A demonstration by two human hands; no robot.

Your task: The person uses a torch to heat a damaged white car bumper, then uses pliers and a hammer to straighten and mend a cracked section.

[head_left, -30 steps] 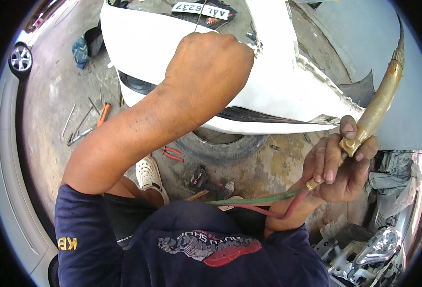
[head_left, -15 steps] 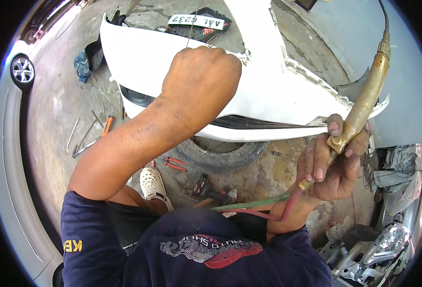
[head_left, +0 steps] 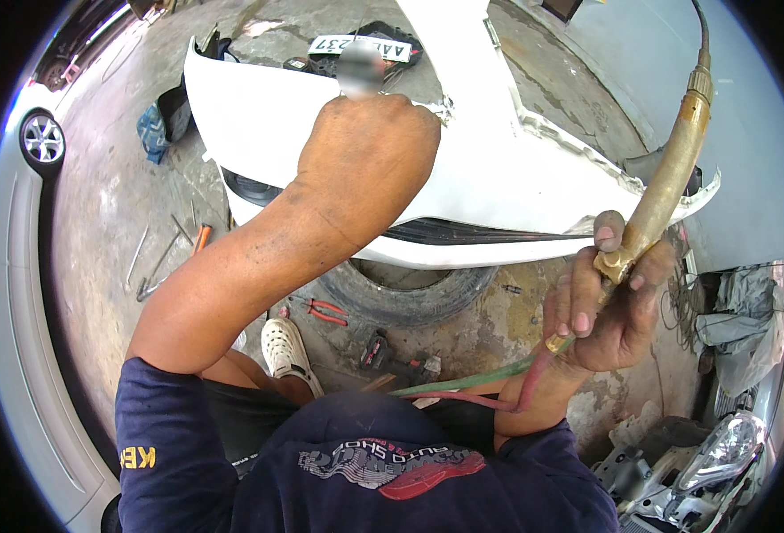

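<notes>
My left hand (head_left: 370,147) is a closed fist over a white car bumper (head_left: 263,111). A thin rod rose from this fist half a second ago; a blurred patch now covers that spot. The fingers' inner side is turned away from view. On the right, my right hand (head_left: 609,306) grips a worn brass gas torch (head_left: 667,178) near its valve knob. The torch slants up and right, and its thin dark neck runs out at the top edge. A red hose (head_left: 527,391) and a green hose (head_left: 472,380) lead from its lower end across my lap.
The bumper rests over a tire (head_left: 410,302). Red-handled pliers (head_left: 327,312) and a cordless power tool (head_left: 394,357) lie on the concrete. Beyond the bumper is a licence plate (head_left: 383,48). A silver car (head_left: 19,293) stands left; a headlight (head_left: 725,453) lies among parts at lower right.
Both hands and the torch appear slightly further left in view, along with a small shift of the whole scene. The thin rod above my left fist no longer shows. Both grips look unchanged.
</notes>
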